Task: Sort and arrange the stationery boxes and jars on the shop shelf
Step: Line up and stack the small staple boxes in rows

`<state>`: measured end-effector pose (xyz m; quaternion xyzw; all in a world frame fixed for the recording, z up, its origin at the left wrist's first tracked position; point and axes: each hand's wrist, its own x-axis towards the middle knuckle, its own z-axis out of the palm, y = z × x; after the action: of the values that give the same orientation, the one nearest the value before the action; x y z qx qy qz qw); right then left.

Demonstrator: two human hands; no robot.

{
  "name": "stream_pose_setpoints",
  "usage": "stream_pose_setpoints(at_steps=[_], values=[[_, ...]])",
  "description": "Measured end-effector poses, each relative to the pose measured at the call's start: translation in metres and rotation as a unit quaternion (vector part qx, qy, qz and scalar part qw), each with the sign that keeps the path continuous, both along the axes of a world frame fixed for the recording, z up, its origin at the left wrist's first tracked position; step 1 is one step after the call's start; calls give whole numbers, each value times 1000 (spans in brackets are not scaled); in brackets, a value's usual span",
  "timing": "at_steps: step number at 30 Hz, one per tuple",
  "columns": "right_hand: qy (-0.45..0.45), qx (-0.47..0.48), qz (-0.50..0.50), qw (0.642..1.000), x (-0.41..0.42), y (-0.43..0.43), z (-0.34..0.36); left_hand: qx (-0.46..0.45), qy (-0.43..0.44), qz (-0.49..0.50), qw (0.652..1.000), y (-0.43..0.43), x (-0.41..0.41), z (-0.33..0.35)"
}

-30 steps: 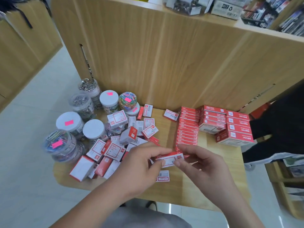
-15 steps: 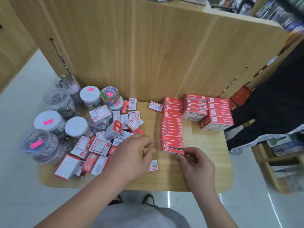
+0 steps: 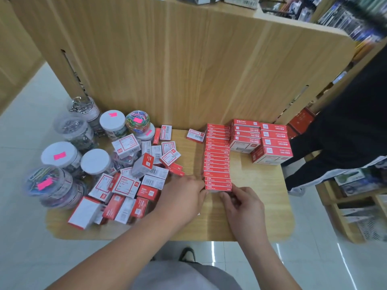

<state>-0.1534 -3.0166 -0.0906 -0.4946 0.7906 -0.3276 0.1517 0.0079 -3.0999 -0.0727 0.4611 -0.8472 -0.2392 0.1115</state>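
A row of slim red staple boxes (image 3: pixel 217 158) runs from the wooden back panel toward me on the small wooden shelf (image 3: pixel 261 216). The nearest red box (image 3: pixel 218 187) lies at the row's front end. My right hand (image 3: pixel 243 206) pinches that box at its right end, thumb on the side and fingers at its near edge. The fingertips of my left hand (image 3: pixel 180 197) touch its left end. A loose heap of red-and-white small boxes (image 3: pixel 144 176) covers the shelf's left half. Clear jars of clips with white lids (image 3: pixel 96 161) stand at the far left.
Bigger red boxes (image 3: pixel 270 151) are stacked at the back right of the shelf. One small box (image 3: pixel 195 135) lies alone by the back panel. A person in dark clothes (image 3: pixel 345 132) sits at the right, beside a low wooden rack (image 3: pixel 345 206). Tiled floor surrounds the shelf.
The red box I held in both hands in front of me now lies at the front end of the row. My left hand moved right to the box's left end.
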Motion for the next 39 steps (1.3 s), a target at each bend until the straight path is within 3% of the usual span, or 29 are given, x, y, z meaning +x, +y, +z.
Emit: stream_pose_setpoints(at_steps=[6,12,16,21,32,39], values=[[-48,42,-33,997,-9,1,16,22,44,-18,999,-13,13,9],[-93,-18,6,996,-13,-26,60,-41,101,4,994,-68,40,47],[-121,4,55,991,-11,-60,75,-69,24,-3,997,-121,37,46],[-133,34,87,987,-21,-81,79,-4,-53,-81,995,-165,8,28],[-186,45,81,978,-29,-116,84,-33,-149,-69,986,-175,-8,4],[-200,13,146,969,-16,-127,82,36,53,-39,997,-149,19,38]])
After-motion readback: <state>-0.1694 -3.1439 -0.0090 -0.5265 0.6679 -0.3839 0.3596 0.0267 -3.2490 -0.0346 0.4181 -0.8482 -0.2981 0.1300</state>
